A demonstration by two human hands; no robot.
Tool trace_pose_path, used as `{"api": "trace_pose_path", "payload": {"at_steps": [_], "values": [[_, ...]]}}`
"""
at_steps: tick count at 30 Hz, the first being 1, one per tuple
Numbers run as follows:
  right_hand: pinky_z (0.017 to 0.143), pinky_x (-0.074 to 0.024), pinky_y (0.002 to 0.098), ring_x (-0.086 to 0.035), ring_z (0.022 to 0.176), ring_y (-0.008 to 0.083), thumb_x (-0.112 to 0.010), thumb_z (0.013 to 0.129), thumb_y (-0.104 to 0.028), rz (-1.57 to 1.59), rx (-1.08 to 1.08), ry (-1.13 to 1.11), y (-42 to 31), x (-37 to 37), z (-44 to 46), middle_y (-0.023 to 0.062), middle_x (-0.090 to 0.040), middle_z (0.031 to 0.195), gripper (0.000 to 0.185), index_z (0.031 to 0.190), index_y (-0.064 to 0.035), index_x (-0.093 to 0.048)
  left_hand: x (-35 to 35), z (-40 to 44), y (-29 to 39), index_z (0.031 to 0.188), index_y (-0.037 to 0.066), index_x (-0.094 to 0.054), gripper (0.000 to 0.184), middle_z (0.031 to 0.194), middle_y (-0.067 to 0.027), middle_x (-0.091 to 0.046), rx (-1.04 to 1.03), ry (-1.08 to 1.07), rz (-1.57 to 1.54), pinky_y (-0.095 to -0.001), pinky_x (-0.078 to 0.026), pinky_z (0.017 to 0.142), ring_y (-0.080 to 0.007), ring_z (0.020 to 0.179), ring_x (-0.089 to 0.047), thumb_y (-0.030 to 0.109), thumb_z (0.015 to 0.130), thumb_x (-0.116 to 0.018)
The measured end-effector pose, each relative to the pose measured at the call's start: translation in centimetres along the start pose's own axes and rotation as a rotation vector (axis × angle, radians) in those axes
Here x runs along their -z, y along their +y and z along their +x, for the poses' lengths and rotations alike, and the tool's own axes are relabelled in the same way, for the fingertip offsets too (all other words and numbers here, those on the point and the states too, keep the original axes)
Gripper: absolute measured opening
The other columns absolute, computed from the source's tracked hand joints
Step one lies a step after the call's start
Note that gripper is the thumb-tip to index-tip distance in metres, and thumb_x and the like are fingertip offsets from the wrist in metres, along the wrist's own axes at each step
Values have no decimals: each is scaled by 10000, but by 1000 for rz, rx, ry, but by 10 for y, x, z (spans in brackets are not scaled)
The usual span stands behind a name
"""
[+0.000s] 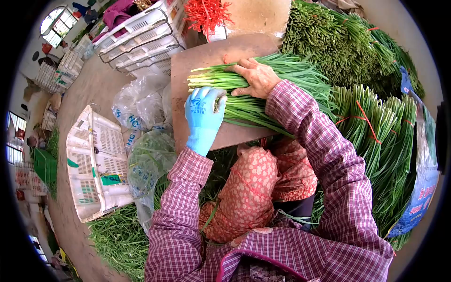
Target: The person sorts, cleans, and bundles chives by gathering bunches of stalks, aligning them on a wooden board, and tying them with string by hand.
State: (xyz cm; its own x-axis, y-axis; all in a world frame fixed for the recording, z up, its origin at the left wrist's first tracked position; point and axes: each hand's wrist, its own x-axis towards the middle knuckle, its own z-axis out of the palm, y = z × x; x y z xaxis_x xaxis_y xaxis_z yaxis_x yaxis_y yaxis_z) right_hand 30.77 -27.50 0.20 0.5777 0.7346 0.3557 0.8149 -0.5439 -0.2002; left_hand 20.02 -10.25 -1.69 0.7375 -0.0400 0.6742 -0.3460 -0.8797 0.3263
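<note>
A loose bundle of garlic chives (253,110) lies across a brown board (188,61), its pale cut ends to the left and green leaves to the right. My left hand (205,115), in a blue glove, is closed around the stalks near their cut ends, fingertips curled over. Bare, my right hand (256,77) rests over the top of the bundle farther along the stalks, its thumb on the near side and fingers on the far side, clasping it. The undersides of the stalks are hidden.
Tied chive bundles (371,117) are stacked at the right, with more bundles (338,42) behind. Red ties (206,16) hang beyond the board. A white plastic crate (98,164), clear plastic bags (150,160) and loose greens (120,239) lie at the left. Stacked crates (141,37) stand behind.
</note>
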Motion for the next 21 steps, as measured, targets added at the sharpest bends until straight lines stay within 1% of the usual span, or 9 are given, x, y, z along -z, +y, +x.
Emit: {"api": "trace_pose_path", "payload": {"at_steps": [2,5,6,7,9,10,14,19,21], "values": [[921,-441,418,-514,1105,321,-668,767,-446,40,56,18,8,0,-3,117,-525,1237,598,1246,-123,-514,-7,2,-3,855,96,-669,120,824,-58,-637,22,-40,56,-366,-465,735,-251,794,-593,135,744,-690],[906,-446,426,-531,1079,334,-622,807,-464,129,41,-39,17,2,1,143,-538,1215,571,1249,-121,-510,-13,3,-5,850,110,-670,120,818,-45,-638,-25,-22,131,-367,-464,733,-244,800,-592,164,745,-692],[872,-453,446,-558,1028,358,-561,847,-488,117,50,-19,22,-2,3,195,-574,1136,567,1273,-121,-494,-16,2,-6,850,110,-670,120,818,-45,-638,-26,-26,129,-367,-464,733,-244,800,-592,164,745,-692],[872,-453,446,-558,1028,358,-561,847,-488,119,47,-19,26,-6,5,195,-574,1136,567,1273,-121,-494,-18,2,-8,849,123,-672,118,819,-35,-634,-8,-45,156,-369,-462,738,-239,813,-589,174,745,-690],[842,-458,459,-571,994,375,-526,866,-502,110,-45,-32,32,-14,8,225,-600,1054,574,1296,-125,-481,-20,2,-8,848,136,-674,115,821,-25,-629,10,-64,183,-370,-460,744,-234,825,-585,184,745,-689],[816,-461,469,-582,952,393,-508,877,-501,128,-10,14,33,-16,8,257,-604,990,579,1318,-128,-464,-19,2,-6,850,146,-673,114,825,-17,-618,1,-84,217,-375,-455,752,-231,835,-577,183,743,-688],[820,-464,459,-578,968,374,-510,876,-495,115,-56,15,32,-19,6,221,-608,1012,556,1290,-124,-486,-22,2,-7,851,170,-669,119,844,2,-580,-19,-133,280,-387,-438,775,-220,863,-548,182,734,-685],[844,-467,424,-556,1028,308,-520,878,-462,78,-5,93,26,-20,3,114,-610,1082,485,1202,-102,-536,-21,7,-7,850,178,-663,127,817,-7,-544,-52,-183,286,-389,-431,778,-221,863,-536,180,725,-690],[849,-466,418,-553,1035,304,-525,877,-455,76,1,106,23,-20,2,111,-606,1090,480,1201,-101,-537,-20,8,-7,848,181,-663,128,807,-11,-535,-69,-188,297,-389,-430,777,-222,864,-535,178,724,-691]]}}
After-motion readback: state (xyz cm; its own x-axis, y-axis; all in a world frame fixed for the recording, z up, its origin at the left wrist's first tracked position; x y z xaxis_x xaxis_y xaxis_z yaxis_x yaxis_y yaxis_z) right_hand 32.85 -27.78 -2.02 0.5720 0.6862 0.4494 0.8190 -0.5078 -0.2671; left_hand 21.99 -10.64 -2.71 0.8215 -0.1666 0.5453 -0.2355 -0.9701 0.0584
